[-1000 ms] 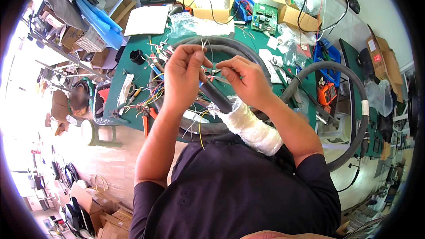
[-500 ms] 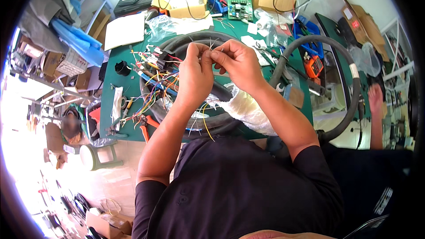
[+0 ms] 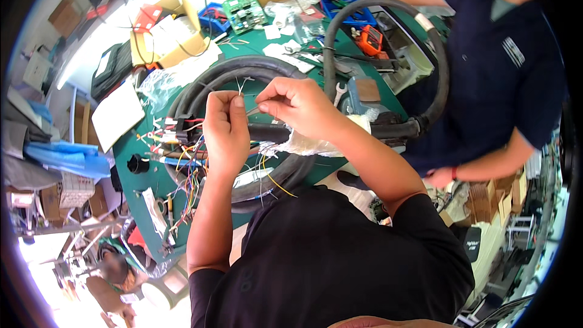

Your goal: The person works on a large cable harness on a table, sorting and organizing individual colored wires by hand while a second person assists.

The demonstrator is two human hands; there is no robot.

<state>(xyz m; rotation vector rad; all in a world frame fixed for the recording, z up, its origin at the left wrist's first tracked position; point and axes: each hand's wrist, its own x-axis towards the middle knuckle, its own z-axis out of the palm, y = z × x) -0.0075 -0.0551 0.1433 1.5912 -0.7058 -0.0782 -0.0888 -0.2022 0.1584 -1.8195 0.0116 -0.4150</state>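
Note:
My left hand (image 3: 226,130) is raised over the bench, thumb and forefinger pinched on thin pale wires (image 3: 242,85) whose fine ends fan out above the fingertips. A short gap to the right, my right hand (image 3: 300,108) pinches a thin wire (image 3: 253,110) between thumb and forefinger. Beneath both hands lies a coiled thick black cable (image 3: 209,76). Many coloured wires (image 3: 193,173) spread from its end, left of my left hand, beside a black clip-like block (image 3: 182,129). White wrapping (image 3: 319,141) surrounds part of the cable under my right forearm.
A co-worker (image 3: 486,79) in dark clothes stands at the right, beyond a raised cable loop (image 3: 443,61). On the green bench (image 3: 138,183) are a wrench (image 3: 340,93), an orange meter (image 3: 370,41), a circuit board (image 3: 244,12), a cardboard box (image 3: 188,45) and a black cup-shaped part (image 3: 138,163).
My hands have drawn apart; earlier their fingertips met. The view has swung to the right, bringing the co-worker's body into sight. The orange-handled tool is out of sight.

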